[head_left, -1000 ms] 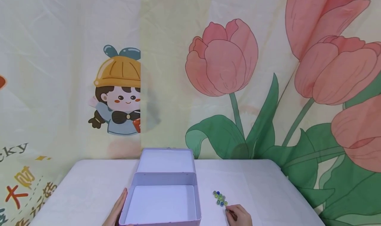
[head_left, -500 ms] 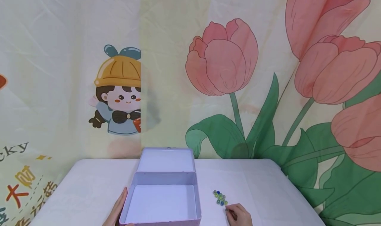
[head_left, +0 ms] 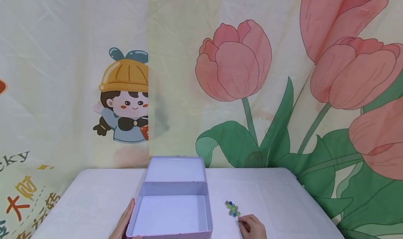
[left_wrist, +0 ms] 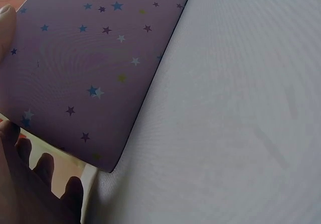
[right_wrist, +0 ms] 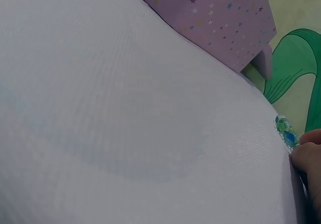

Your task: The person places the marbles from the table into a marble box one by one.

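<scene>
A lidded box [head_left: 170,214], white inside and lilac with small stars outside, stands with its lid [head_left: 176,169] tipped back. My left hand [head_left: 124,221] grips its near left corner, fingers along the left side. In the left wrist view the thumb [left_wrist: 6,30] lies against the starred front wall. To the right of the box, a cluster of several glass marbles [head_left: 233,208], green, yellow and blue, lies on the table. Just in front of them my right hand [head_left: 253,227] pinches a small dark marble, mostly hidden by the fingertips. The box holds nothing visible.
A white cloth covers the table [head_left: 270,193], whose rounded far corners meet a printed curtain [head_left: 176,92] with tulips and a cartoon child. The box's right wall lies between its inside and the marbles.
</scene>
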`<state>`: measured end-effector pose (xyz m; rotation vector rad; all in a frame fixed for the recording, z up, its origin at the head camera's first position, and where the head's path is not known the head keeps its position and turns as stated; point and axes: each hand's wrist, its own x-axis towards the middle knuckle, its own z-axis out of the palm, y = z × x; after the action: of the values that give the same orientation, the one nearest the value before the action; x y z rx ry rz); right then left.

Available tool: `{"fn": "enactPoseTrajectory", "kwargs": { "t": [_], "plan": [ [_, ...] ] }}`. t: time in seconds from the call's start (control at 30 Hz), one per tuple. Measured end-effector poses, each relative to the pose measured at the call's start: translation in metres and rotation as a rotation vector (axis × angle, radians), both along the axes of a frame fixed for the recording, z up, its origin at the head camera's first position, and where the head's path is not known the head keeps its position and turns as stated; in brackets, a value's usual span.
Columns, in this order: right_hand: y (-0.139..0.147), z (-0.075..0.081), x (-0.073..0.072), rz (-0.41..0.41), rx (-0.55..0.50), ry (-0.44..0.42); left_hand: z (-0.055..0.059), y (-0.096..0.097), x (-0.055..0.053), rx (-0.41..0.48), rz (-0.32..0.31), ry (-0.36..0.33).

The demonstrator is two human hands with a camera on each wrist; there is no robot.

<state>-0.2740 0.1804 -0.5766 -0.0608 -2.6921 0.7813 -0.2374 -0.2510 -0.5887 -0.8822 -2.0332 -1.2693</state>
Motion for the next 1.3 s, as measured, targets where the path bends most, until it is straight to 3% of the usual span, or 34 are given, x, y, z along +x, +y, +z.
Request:
{"fn": "enactPoseTrajectory", "kwargs": {
  "t": [0.37,0.5,0.7,0.83,0.93,1.3],
  "plan": [
    [0.002,0.004,0.002,0.029,0.029,0.036,0.0,-0.002,-0.003,-0.028,0.0,0.029],
    [0.0,0.007,0.003,0.041,0.008,0.047,0.0,-0.003,-0.003,0.0,-0.022,0.045],
    [-0.001,0.014,0.0,0.063,-0.095,-0.039,-0.002,-0.003,-0.004,0.002,-0.007,0.037],
    [-0.002,0.022,-0.002,0.124,-0.171,-0.086,-0.002,-0.003,-0.004,-0.008,-0.015,0.03],
    [-0.003,0.031,-0.001,0.177,-0.202,-0.071,-0.003,-0.001,-0.003,-0.008,-0.028,0.001],
    [-0.026,0.062,-0.006,0.439,-0.33,0.14,-0.003,-0.001,0.0,-0.009,-0.005,-0.02]
  ]
}}
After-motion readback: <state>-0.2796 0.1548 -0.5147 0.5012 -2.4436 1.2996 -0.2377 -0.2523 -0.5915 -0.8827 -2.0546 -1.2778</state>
